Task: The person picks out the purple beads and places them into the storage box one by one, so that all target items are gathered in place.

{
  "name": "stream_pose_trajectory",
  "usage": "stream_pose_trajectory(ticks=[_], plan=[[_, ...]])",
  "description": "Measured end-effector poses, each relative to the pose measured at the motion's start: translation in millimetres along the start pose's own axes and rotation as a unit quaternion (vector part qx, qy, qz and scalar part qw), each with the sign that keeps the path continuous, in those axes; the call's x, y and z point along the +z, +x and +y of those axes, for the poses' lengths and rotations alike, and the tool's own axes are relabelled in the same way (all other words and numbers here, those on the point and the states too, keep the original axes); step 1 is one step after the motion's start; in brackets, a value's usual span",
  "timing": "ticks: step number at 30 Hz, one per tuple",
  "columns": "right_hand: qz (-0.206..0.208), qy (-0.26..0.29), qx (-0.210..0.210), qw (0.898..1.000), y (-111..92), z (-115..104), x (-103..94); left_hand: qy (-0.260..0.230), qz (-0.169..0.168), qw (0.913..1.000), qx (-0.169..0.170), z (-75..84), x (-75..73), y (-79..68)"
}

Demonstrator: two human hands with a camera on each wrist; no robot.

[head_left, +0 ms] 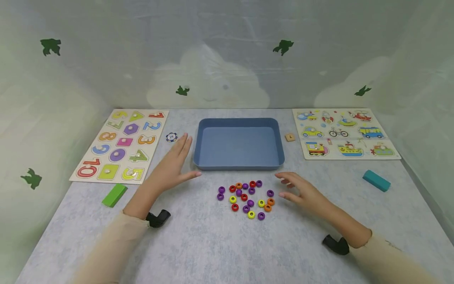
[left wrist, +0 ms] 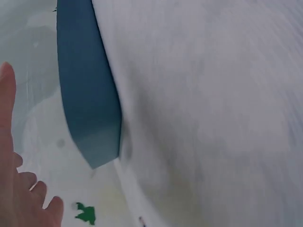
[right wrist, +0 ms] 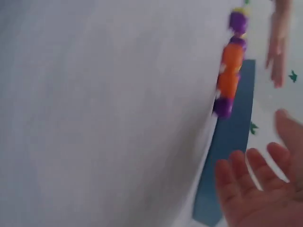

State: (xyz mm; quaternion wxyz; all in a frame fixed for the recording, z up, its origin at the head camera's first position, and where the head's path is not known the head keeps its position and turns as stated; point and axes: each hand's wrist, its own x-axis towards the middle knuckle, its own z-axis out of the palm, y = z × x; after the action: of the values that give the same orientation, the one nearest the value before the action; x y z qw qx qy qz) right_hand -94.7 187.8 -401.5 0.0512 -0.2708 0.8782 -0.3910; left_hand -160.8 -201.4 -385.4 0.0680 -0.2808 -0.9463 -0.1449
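Several round beads in purple, red, orange and yellow lie loosely scattered on the table. Behind them stands a shallow blue-grey tray, its inside bare. My left hand, fingers straight and thumb spread, hovers at the tray's left front corner and holds nothing. My right hand is just right of the beads, fingers loosely bent and nothing in them. In the right wrist view, a blurred row of beads shows beyond that hand's fingers. The left wrist view has the tray's side close to the left hand.
A number-and-shape puzzle board lies at left, with a green block before it and a poker chip beside it. At right are a vehicle puzzle board, a wooden letter tile and a teal block.
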Motion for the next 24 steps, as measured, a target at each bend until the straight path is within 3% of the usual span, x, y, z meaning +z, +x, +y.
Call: stream_pose_trajectory(ticks=[3,8,14,18,24], plan=[[-0.019,0.046,0.0,0.999,4.1,8.2,12.4,-0.086,-0.026,0.9944,-0.055,3.2,12.5,7.9],[-0.044,0.066,0.013,0.997,8.9,14.7,22.6,-0.182,-0.06,0.975,-0.112,2.1,25.0,17.9],[-0.051,0.026,0.001,0.998,12.8,14.4,25.4,-0.254,-0.074,0.9539,-0.142,-2.5,29.4,21.9],[-0.028,0.021,0.006,0.999,21.0,1.7,16.7,-0.299,-0.079,0.9389,-0.152,-3.8,30.1,22.5],[0.031,0.025,-0.017,0.999,54.8,-8.4,-2.5,-0.314,-0.082,0.933,-0.155,-4.3,29.8,23.5]])
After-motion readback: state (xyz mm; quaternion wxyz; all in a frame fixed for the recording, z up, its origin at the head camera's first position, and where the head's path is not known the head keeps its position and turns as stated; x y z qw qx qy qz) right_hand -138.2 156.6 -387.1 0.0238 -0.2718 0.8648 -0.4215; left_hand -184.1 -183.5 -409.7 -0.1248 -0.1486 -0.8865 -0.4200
